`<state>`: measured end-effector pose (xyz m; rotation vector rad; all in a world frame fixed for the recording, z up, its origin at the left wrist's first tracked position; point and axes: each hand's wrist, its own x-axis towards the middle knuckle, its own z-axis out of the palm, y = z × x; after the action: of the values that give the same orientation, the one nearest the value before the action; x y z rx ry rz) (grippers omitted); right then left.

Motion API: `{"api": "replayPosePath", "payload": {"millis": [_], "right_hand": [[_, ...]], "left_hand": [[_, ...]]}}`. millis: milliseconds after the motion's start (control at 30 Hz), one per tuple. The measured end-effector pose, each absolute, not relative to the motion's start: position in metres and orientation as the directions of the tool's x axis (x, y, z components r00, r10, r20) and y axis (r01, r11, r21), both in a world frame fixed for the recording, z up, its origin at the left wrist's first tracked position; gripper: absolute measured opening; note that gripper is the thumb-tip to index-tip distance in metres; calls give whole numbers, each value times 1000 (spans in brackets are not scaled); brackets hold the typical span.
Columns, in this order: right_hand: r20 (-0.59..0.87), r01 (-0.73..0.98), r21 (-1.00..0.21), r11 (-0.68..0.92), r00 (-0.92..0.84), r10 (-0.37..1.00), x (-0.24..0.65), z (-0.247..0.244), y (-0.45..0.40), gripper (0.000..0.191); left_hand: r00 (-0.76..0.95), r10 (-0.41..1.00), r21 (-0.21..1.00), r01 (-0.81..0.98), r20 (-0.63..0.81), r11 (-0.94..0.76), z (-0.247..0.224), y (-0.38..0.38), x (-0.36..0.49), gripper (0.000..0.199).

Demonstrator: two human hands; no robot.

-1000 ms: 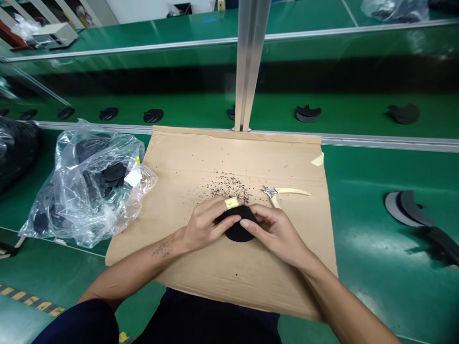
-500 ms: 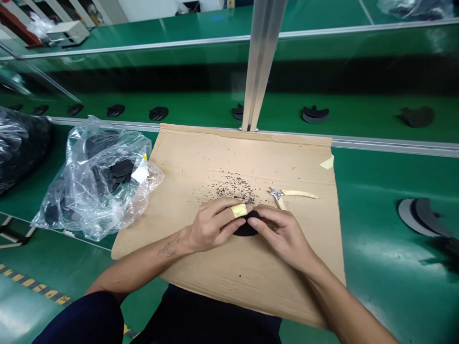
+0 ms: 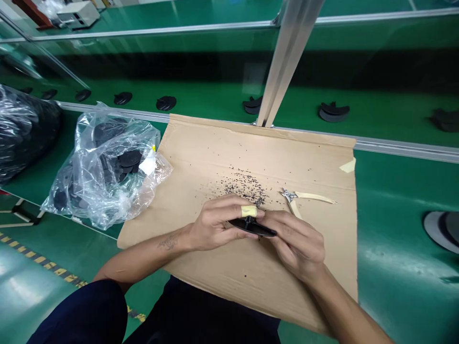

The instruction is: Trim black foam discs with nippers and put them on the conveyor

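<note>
Now the left hand [image 3: 217, 222] and right hand [image 3: 299, 241] both pinch the black piece [image 3: 257, 229]. Its long way runs from hand to hand, so neither is nearer. It is over the cardboard [image 3: 193, 143], between near and far edges.

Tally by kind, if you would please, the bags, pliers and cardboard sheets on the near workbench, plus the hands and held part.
Hands: 2 (left hand, right hand)
Held black part: 1
Pliers: 1
Bags: 2 (clear bag, dark bag)
Cardboard sheet: 1
Total: 7
</note>
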<state>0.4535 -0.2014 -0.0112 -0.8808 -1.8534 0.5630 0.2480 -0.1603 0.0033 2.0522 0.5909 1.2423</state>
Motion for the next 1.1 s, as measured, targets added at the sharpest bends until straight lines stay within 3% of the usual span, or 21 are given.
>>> {"api": "replayPosePath", "payload": {"millis": [267, 667, 800, 967, 1100], "right_hand": [[558, 352, -665, 659, -352, 751, 456, -6, -199, 43], [535, 293, -715, 635, -356, 766, 455, -4, -200, 43], [533, 260, -749, 609, -308, 788, 454, -3, -200, 43], [457, 203, -835, 512, -263, 850, 456, 0, -199, 31], [394, 146, -881, 450, -297, 870, 457, 0, -196, 26]], "left_hand": [[435, 605, 640, 82, 667, -764, 0, -161, 246, 27], [439, 612, 641, 100, 658, -761, 3, -163, 245, 19], [463, 608, 662, 59, 645, -747, 3, -162, 246, 32], [541, 716, 879, -103, 442, -465, 12, -159, 240, 48], [593, 748, 953, -142, 299, -268, 14, -155, 236, 28]]}}
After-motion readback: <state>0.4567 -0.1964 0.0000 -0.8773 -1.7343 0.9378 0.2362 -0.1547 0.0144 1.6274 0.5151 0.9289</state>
